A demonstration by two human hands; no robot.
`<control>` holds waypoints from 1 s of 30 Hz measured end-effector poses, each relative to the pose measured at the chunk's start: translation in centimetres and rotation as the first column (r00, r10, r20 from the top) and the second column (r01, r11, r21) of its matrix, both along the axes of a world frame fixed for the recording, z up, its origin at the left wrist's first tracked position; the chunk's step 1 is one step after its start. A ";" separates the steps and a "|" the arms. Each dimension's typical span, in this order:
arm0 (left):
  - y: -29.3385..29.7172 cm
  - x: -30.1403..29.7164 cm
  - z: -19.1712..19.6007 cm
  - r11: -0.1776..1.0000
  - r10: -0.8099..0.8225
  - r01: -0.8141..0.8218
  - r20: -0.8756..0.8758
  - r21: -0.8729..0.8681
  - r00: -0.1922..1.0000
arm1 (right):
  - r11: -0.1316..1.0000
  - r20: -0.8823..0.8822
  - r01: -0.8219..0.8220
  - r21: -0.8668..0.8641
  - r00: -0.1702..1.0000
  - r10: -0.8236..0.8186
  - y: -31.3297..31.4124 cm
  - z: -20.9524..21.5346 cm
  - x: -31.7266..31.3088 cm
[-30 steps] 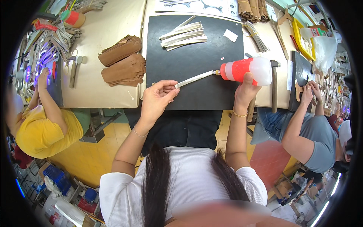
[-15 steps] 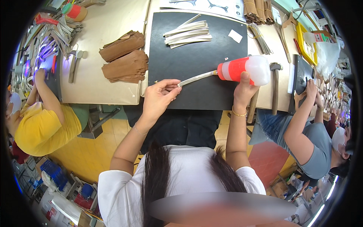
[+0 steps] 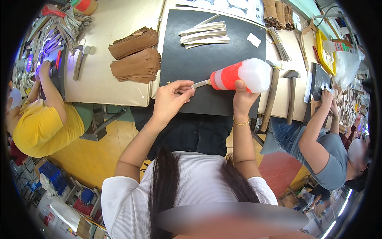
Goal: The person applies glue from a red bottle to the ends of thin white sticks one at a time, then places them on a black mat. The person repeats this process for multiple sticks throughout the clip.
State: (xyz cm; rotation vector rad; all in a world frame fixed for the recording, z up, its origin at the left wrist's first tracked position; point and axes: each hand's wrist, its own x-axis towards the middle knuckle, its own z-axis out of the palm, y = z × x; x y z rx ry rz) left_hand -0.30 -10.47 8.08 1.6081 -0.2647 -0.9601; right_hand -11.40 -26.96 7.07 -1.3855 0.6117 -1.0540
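My right hand (image 3: 244, 99) is wrapped round a translucent white bottle with a red band (image 3: 232, 76), held tilted with its nozzle pointing left. The nozzle meets a thin pale strip (image 3: 202, 83). My left hand (image 3: 173, 97) pinches the strip's left end between thumb and fingers, above the black mat (image 3: 211, 63). A loose pile of similar pale strips (image 3: 205, 34) lies on the far part of the mat. To the left, two fanned stacks of brown strips (image 3: 133, 42) rest on the beige table. What the nozzle puts out is too small to make out.
Two hammers (image 3: 291, 95) lie right of the mat, by a bundle of pale strips (image 3: 279, 46). A white paper scrap (image 3: 253, 39) is on the mat. Co-workers sit on both sides, one in a yellow shirt (image 3: 49, 129), one in grey (image 3: 332, 159).
The bottle has moved left along the strip, toward my left hand, so less of the strip shows between them. My left hand keeps its pinch. The view has shifted slightly.
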 end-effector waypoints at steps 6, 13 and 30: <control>0.0 0.1 -0.1 1.000 -0.003 0.003 0.009 0.003 1.000 | 0.996 0.054 -0.043 0.075 0.998 0.039 1.5 -0.1 0.7; 0.1 0.5 -0.1 0.997 -0.066 0.066 -0.017 0.031 0.998 | 0.992 0.115 -0.072 0.103 0.992 0.060 2.7 -0.6 1.9; -12.8 10.2 2.7 0.956 -0.049 0.157 0.393 -0.247 0.918 | 0.864 0.169 0.257 0.432 0.918 -0.358 -3.1 -1.0 -3.8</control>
